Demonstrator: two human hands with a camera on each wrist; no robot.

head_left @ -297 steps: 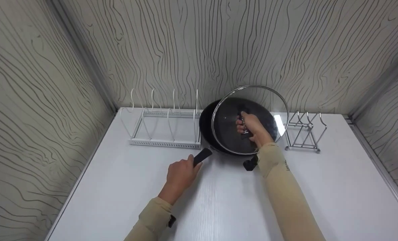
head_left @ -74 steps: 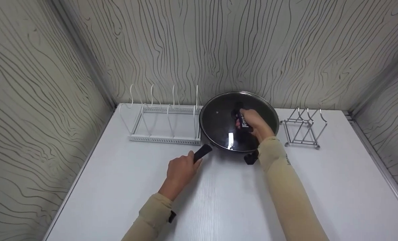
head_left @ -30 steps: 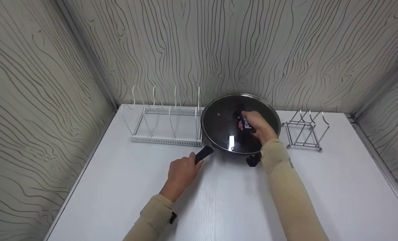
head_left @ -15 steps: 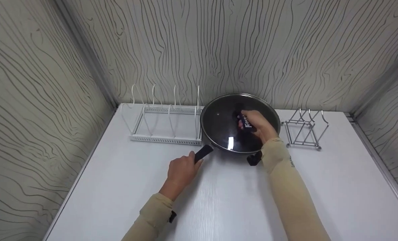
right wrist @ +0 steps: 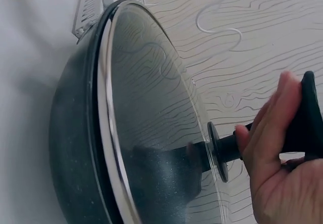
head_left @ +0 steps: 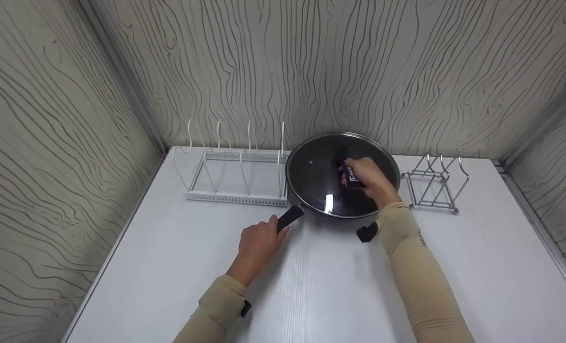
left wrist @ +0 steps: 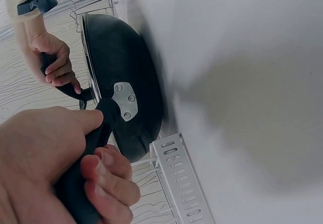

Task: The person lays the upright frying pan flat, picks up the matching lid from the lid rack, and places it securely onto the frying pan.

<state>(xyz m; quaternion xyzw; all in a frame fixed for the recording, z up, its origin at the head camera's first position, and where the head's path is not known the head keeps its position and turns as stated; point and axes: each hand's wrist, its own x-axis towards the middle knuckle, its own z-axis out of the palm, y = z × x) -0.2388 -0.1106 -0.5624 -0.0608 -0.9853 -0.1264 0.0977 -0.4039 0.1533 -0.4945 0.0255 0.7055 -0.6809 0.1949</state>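
A dark deep pan [left wrist: 126, 47] stands on the white table at the back middle. Its black handle [head_left: 291, 217] points toward the front left, and my left hand [head_left: 259, 245] grips it with curled fingers. A glass lid [head_left: 306, 178] with a steel rim lies over the pan's mouth. In the right wrist view the two rims lie close together. The fingers of my right hand [head_left: 369, 176] curl round the lid's upright black knob [head_left: 354, 179], which has white lettering. The left wrist view also shows this hold, from the side.
Left of the pan, almost touching it, is a white wire rack [head_left: 237, 200] with several upright hoops. A small chrome rack [head_left: 432, 206] stands to the right. Wood-grain patterned walls [head_left: 273, 71] enclose the table [head_left: 306, 295] behind and at both sides.
Ten seconds ago the lid was tilted and raised over the pan's right part; now it lies flat on it. Lately my right wrist has shifted slightly right and down. The left hand has kept its grip.
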